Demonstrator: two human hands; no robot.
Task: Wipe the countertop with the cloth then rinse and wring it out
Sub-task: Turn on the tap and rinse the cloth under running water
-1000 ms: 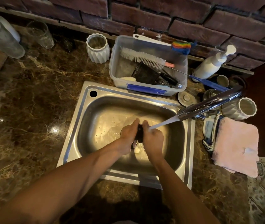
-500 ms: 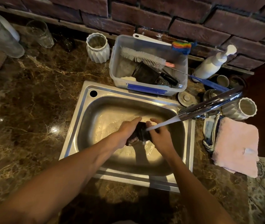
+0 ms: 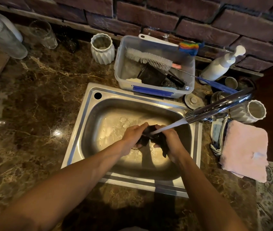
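A dark wet cloth is bunched between both my hands over the middle of the steel sink. My left hand grips its left part and my right hand grips its right part, with a tail of cloth hanging below the right palm. Water streams from the chrome faucet onto the cloth. The brown marble countertop surrounds the sink.
Behind the sink stands a clear plastic tub holding brushes and scrubbers. A white ribbed cup sits to its left, a soap pump bottle to its right. A pink towel lies right of the sink. Glasses and a bottle stand far left.
The hands rose toward the water stream and spread slightly apart, so more of the dark cloth shows between them. The water now lands directly on the cloth.
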